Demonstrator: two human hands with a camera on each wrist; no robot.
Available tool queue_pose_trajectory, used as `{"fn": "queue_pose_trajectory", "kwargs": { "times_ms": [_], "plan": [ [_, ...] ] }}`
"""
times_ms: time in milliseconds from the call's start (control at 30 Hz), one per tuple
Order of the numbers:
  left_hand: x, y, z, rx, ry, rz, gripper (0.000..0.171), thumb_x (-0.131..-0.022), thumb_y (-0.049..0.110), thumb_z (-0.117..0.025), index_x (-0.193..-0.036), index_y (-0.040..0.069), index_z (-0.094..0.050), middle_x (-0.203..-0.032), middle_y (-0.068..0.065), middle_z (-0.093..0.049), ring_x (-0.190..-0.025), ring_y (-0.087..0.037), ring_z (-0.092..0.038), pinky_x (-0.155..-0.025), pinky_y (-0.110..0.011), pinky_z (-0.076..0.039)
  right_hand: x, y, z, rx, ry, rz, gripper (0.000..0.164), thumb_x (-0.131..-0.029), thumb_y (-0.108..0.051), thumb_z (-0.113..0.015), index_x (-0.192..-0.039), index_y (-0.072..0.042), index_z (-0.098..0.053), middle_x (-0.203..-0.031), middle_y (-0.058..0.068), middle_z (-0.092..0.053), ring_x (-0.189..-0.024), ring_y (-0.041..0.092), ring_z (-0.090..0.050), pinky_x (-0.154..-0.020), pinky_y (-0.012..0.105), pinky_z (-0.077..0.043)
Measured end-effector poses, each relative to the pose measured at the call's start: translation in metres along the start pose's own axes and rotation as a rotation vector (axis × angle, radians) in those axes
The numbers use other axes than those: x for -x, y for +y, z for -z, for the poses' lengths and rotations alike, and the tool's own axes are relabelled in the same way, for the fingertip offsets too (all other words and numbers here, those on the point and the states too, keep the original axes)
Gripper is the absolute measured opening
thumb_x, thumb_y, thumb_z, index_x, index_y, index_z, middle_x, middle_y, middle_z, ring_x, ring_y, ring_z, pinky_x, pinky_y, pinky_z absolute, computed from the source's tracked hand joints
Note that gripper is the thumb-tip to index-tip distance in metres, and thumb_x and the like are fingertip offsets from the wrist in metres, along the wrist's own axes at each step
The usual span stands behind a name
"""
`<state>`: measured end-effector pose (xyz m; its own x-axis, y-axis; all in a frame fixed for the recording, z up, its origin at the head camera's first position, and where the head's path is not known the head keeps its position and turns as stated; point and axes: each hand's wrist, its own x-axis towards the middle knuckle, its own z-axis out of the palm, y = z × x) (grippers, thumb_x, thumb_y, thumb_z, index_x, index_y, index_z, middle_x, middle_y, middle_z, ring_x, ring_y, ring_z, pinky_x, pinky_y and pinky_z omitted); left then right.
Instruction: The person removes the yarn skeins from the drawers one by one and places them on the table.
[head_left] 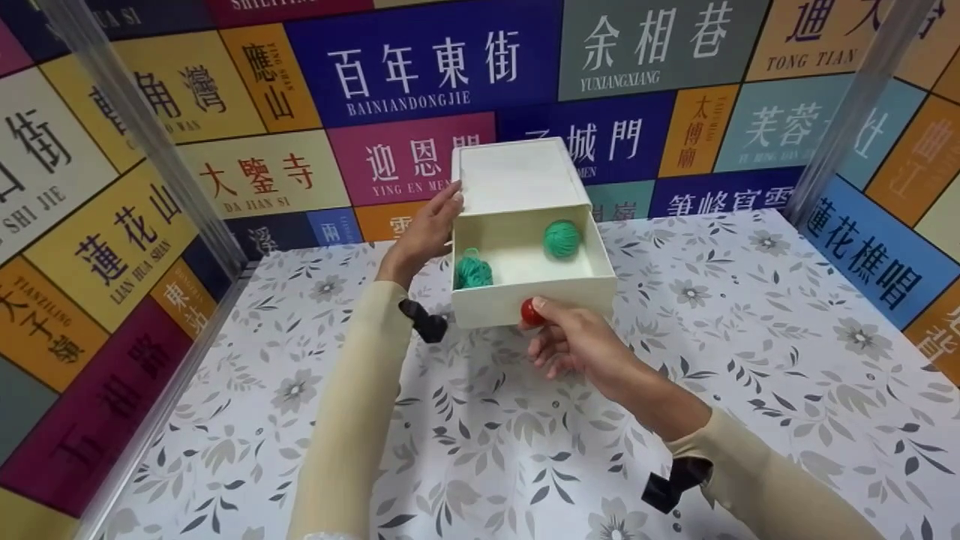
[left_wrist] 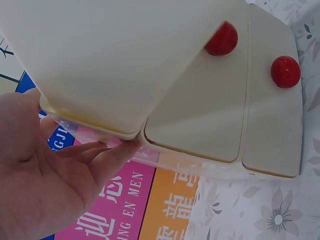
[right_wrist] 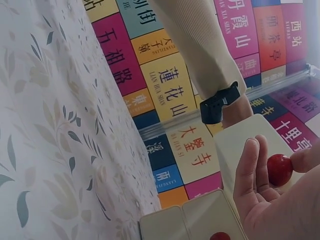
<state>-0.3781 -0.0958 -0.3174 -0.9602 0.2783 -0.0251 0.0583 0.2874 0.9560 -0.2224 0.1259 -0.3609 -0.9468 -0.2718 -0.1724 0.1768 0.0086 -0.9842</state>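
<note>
Red knob (head_left: 530,313) pinched in right hand (head_left: 581,341); top drawer (head_left: 487,310) out, green yarn balls (head_left: 562,239) inside. Left hand (head_left: 426,234) touching box (head_left: 517,178) side, fingers fairly straight.

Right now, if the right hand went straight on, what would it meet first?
The right hand pinches the red knob; straight on, it would likely meet the drawer front first, though the gap is hard to judge.

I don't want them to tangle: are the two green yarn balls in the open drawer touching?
Apart. The head view shows bare floor of the drawer between the left yarn ball and the right yarn ball.
</note>
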Motion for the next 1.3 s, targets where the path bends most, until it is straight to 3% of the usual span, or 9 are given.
{"fn": "queue_pose_trajectory", "kwargs": {
  "times_ms": [400, 1100, 1300],
  "plan": [
    [0.002, 0.0, 0.001, 0.029, -0.02, -0.014, 0.053, -0.11, 0.041, -0.032, -0.161, 0.033, -0.019, -0.167, -0.007, -0.026, -0.146, -0.039, -0.04, -0.118, -0.054, -0.04, 0.006, 0.006, 0.0, -0.027, 0.005, -0.03, 0.037, -0.105, -0.036, -0.047, -0.108, -0.004, -0.064, -0.07, -0.001, -0.065, -0.062, 0.012, -0.059, -0.053, 0.022, -0.052],
    [0.0, -0.001, 0.0, 0.044, -0.019, -0.017, 0.053, -0.109, 0.041, -0.033, -0.161, 0.032, -0.02, -0.164, -0.012, -0.031, -0.144, -0.037, -0.044, -0.117, -0.052, -0.041, 0.019, 0.016, 0.002, -0.006, -0.03, -0.027, 0.038, -0.104, -0.036, -0.048, -0.108, -0.002, -0.065, -0.069, 0.0, -0.065, -0.063, 0.013, -0.061, -0.053, 0.023, -0.054],
    [0.0, -0.003, 0.001, 0.041, -0.025, -0.031, 0.053, -0.11, 0.04, -0.032, -0.161, 0.032, -0.02, -0.166, -0.008, -0.027, -0.145, -0.037, -0.041, -0.116, -0.052, -0.042, 0.023, 0.022, 0.0, 0.016, -0.056, -0.037, 0.039, -0.103, -0.035, -0.049, -0.109, 0.0, -0.065, -0.07, 0.0, -0.065, -0.063, 0.013, -0.06, -0.053, 0.022, -0.053]
  ]
}}
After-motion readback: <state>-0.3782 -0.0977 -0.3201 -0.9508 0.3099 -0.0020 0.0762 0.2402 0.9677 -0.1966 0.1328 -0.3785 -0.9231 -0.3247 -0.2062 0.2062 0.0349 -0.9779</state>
